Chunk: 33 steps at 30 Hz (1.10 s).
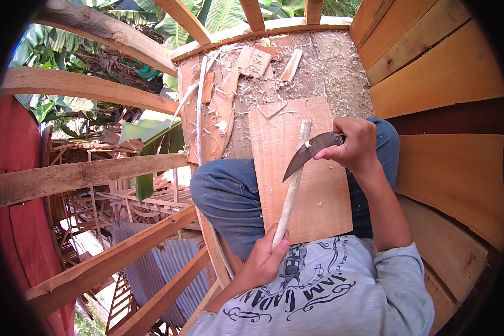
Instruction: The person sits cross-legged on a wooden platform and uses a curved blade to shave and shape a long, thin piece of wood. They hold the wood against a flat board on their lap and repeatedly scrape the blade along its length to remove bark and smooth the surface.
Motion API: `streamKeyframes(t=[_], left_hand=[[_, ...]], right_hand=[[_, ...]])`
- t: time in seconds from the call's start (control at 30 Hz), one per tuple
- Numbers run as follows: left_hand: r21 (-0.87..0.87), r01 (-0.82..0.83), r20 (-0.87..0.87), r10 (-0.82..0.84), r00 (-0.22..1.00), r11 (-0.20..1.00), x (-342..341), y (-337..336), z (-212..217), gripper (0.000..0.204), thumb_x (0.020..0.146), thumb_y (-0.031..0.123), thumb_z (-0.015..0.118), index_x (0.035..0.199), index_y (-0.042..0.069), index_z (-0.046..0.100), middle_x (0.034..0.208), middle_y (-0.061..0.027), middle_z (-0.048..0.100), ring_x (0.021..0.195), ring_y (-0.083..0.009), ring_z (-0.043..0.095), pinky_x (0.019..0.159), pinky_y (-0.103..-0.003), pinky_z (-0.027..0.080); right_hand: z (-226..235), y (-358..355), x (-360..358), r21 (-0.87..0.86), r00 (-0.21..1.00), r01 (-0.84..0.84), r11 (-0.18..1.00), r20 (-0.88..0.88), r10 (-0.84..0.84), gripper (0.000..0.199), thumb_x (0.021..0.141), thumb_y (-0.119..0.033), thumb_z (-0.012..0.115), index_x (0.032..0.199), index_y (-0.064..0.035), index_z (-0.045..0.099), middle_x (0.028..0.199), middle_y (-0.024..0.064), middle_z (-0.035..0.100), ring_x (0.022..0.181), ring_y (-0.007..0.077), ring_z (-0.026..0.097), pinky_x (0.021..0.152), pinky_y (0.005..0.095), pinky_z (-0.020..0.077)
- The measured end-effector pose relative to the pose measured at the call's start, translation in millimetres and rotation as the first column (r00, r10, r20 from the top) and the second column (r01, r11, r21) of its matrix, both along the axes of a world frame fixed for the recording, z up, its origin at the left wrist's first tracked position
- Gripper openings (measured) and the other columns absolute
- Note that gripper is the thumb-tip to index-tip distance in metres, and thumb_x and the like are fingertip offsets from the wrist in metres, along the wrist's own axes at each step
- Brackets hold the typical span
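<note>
Left hand (266, 256) low around stick (292, 196)

knife blade (318, 147): dull metal | stick (290, 203): bare wood | board (326, 197): matt wood | jeans (225, 185): cloth

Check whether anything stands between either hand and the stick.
Nothing visible separates the left hand from the stick: it grips one end. Between the right hand and the stick is the knife, blade across it.

Bright daylight from open left side; highlights outside blown white. Rails (89, 172) bowed by fisheye; corners vignetted black.
</note>
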<state>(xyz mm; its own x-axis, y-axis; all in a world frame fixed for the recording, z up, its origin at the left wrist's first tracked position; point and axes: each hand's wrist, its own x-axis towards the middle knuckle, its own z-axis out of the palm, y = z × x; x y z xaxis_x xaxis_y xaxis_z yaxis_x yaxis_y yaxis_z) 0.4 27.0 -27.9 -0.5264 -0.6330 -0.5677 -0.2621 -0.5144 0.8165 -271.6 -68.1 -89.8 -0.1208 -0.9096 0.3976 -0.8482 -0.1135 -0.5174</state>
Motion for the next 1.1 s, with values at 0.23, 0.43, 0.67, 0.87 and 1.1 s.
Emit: streamKeyframes(t=[0.23,0.43,0.67,0.87,1.1], left_hand=[[-0.082,0.169,-0.071,-0.175,0.982,0.982,1.0,10.6,0.7,0.021,0.098,0.024,0.044,0.092,0.004,0.042,0.064,-0.0012,0.041,0.056,-0.0079,0.036,0.052,-0.024,0.03],[0.179,-0.102,-0.175,0.133,0.976,0.979,-1.3,-1.4,-7.4,0.025,0.098,0.029,0.044,0.087,0.008,0.037,0.058,0.0042,0.033,0.045,-0.0039,0.027,0.04,-0.02,0.021],[-0.167,0.041,0.03,-0.037,0.999,0.985,-8.4,1.4,-4.7,0.028,0.098,0.03,0.043,0.09,0.004,0.041,0.063,0.0022,0.039,0.051,-0.0046,0.034,0.045,-0.021,0.027],[-0.134,0.068,0.125,-0.051,0.991,0.989,-10.9,-2.6,3.2,0.013,0.096,0.015,0.043,0.095,0.002,0.044,0.065,-0.0077,0.044,0.058,-0.0166,0.046,0.057,-0.03,0.038],[-0.141,0.07,0.137,-0.05,0.989,0.988,-6.2,-0.1,-2.6,0.015,0.097,0.016,0.042,0.096,0.001,0.044,0.066,-0.0093,0.045,0.058,-0.017,0.046,0.057,-0.031,0.039]], right_hand=[[-5.3,-27.2,-100.7,0.247,0.77,0.467,0.849,0.358,-0.528,0.077,0.084,-0.069,0.045,0.049,-0.0011,0.041,0.042,0.0066,0.036,0.041,0.0179,0.039,0.045,0.0338,0.0341],[29.9,21.6,-19.0,0.334,0.946,0.11,0.936,0.254,-0.202,0.076,0.072,-0.073,0.056,0.051,-0.0006,0.052,0.043,0.013,0.045,0.046,0.0299,0.054,0.047,0.0372,0.0412],[14.0,21.8,-0.7,0.299,0.99,0.013,0.954,0.128,-0.053,0.077,0.049,-0.08,0.067,0.048,-0.0046,0.048,0.041,0.0093,0.044,0.04,0.027,0.051,0.044,0.0333,0.04],[-3.0,3.7,-7.0,0.104,0.999,0.027,0.994,0.038,-0.032,0.078,0.041,-0.081,0.068,0.049,-0.0063,0.047,0.042,0.0071,0.044,0.04,0.0248,0.051,0.043,0.0317,0.0394],[-10.4,-3.0,-8.2,0.059,0.997,0.052,0.997,0.049,-0.054,0.079,0.042,-0.083,0.066,0.048,-0.007,0.046,0.042,0.0062,0.043,0.04,0.0233,0.051,0.043,0.0312,0.0399]])
